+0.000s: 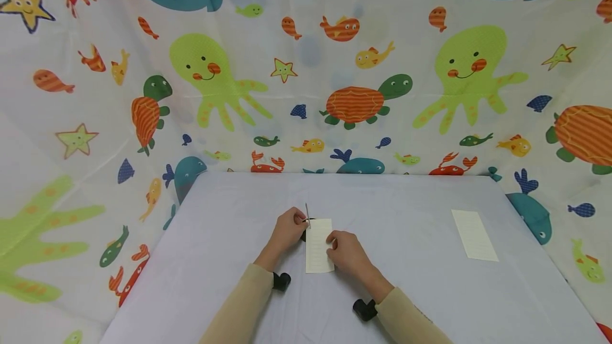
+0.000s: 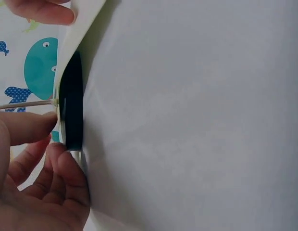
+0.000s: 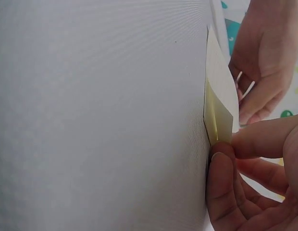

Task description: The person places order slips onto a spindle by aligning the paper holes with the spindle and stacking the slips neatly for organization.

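The paper slip (image 1: pixel 319 246) lies on the tabletop (image 1: pixel 406 280); right hand (image 1: pixel 348 255) pinches its 3 o'clock edge, left hand (image 1: pixel 288 229) grips the spike (image 1: pixel 307 212) at 11 o'clock. Best keep the slip taut.

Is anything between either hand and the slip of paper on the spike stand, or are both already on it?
Nothing visible stands between them. The left hand holds the paper slip at its top corner by the thin spike, above the black base. The right hand pinches the slip's right edge. The second slip lies apart on the table.
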`<state>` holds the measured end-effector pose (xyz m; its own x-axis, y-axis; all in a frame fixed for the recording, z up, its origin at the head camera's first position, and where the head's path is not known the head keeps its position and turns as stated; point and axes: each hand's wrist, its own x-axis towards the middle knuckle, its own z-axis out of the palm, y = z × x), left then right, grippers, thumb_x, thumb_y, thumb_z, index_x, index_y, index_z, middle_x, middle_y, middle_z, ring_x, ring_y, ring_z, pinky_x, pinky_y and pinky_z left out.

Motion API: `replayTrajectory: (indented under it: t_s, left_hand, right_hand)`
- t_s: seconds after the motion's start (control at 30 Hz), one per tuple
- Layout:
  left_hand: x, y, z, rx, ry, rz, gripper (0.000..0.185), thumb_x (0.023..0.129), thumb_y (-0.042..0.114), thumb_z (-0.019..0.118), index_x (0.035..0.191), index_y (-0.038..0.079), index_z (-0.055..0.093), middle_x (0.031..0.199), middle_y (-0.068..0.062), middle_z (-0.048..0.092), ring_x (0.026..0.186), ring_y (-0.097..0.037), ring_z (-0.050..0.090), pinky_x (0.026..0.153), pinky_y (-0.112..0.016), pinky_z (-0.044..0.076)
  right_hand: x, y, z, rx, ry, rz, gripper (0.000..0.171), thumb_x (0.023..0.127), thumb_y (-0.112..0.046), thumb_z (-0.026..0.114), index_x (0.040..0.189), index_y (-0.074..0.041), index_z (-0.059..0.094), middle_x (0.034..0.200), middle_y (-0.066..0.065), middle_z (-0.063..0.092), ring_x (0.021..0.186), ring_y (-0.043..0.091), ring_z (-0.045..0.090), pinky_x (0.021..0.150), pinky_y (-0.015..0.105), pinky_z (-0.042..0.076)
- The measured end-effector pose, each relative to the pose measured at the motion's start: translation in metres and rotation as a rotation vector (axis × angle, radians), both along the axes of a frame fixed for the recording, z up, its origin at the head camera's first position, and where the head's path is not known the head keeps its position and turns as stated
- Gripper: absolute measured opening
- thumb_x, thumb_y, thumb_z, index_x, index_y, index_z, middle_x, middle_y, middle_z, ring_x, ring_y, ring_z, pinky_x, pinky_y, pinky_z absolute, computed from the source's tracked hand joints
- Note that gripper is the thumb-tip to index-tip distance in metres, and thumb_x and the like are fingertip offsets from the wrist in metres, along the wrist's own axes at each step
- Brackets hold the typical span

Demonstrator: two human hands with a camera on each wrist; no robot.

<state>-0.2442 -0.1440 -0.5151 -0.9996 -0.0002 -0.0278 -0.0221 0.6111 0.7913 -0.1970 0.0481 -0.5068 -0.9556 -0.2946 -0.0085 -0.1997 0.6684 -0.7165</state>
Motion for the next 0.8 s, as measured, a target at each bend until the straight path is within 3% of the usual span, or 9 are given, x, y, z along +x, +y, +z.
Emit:
replayTrajectory:
  t_s: [0.23,0.43,0.8]
  left_hand:
    - [0.0035,-0.0057,0.0015,-0.075,0.019,-0.121,0.013,0.088,0.005,0.072,0.100,0.007,0.068,0.096,-0.008,0.052,0.086,-0.021,0.047,0.076,-0.036,0.042]
    - [0.0051,-0.0077,0.0028,-0.107,0.012,-0.198,0.015,0.087,0.011,0.074,0.101,0.009,0.069,0.106,-0.011,0.056,0.094,-0.025,0.051,0.086,-0.043,0.046]
    - [0.0056,-0.0063,0.0089,-0.130,-0.051,-0.177,0.019,0.088,0.014,0.075,0.105,0.010,0.067,0.115,-0.011,0.056,0.105,-0.029,0.051,0.097,-0.050,0.045]
  right_hand:
    - [-0.0008,0.0022,-0.0014,-0.005,0.005,0.004,0.016,0.083,0.003,0.069,0.098,0.001,0.068,0.072,0.001,0.053,0.065,0.015,0.049,0.057,0.028,0.041]
    - [-0.0007,0.0028,-0.0005,-0.020,0.003,0.015,0.015,0.083,0.003,0.069,0.098,0.001,0.068,0.072,0.001,0.052,0.065,0.015,0.048,0.057,0.027,0.041]
    - [-0.0018,0.0050,0.0048,0.012,-0.017,0.035,0.016,0.086,-0.001,0.070,0.102,0.001,0.068,0.074,0.000,0.054,0.067,0.015,0.050,0.059,0.028,0.043]
